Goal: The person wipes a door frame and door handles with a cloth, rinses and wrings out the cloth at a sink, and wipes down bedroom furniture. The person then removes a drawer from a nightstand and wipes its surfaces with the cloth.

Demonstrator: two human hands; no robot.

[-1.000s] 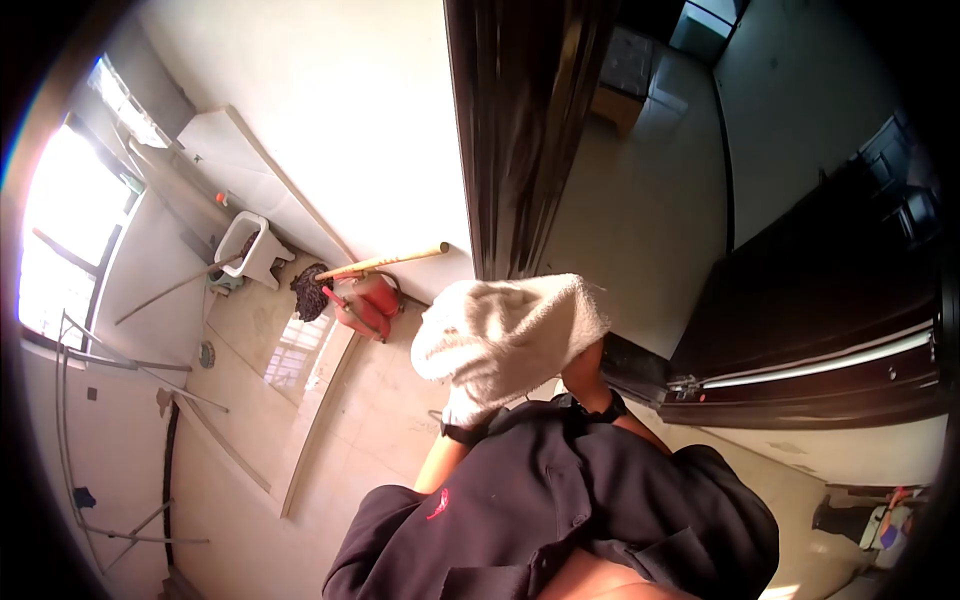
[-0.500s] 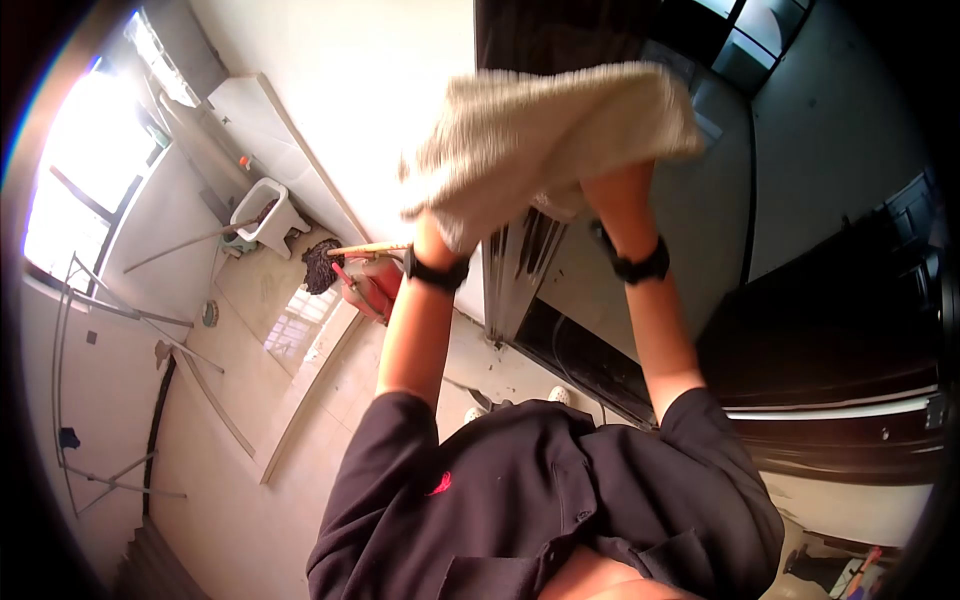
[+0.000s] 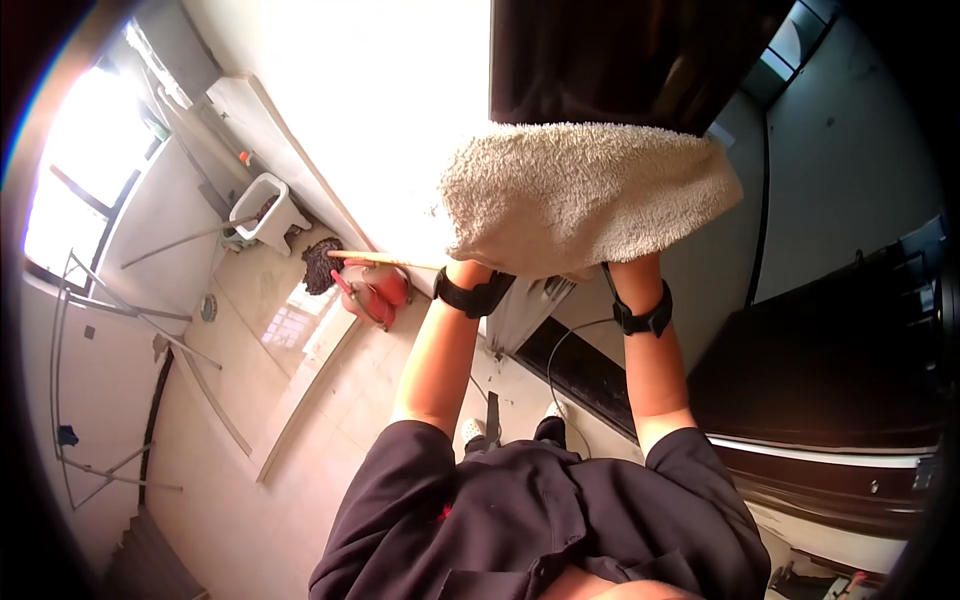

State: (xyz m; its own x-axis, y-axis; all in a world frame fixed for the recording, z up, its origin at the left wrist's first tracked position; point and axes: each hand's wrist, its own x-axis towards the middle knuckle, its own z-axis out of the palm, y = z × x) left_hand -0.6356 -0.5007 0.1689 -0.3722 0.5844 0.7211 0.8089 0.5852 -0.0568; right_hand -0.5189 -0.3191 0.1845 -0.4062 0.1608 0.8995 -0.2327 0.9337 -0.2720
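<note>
A beige terry towel [image 3: 590,195] is stretched out between my hands at arm's length, its far edge along a dark glossy panel [image 3: 620,60]. My left hand [image 3: 470,271] holds the towel at its left end; only the part by the wrist shows. At the towel's right side, my right hand [image 3: 636,270] holds it too. The cloth covers the fingers of both hands. Each wrist wears a black band.
A mop [image 3: 322,265] lies on the floor at left, near a red object [image 3: 375,292] and a white plastic stool [image 3: 272,212]. A metal rack [image 3: 70,370] stands by the window. Dark furniture [image 3: 820,370] is at right; a thin cable [image 3: 552,375] trails near my feet.
The towel has gone from folded and blurred to spread wider and flatter. Both hands have shifted right and lower in view, and more of the dark panel shows above.
</note>
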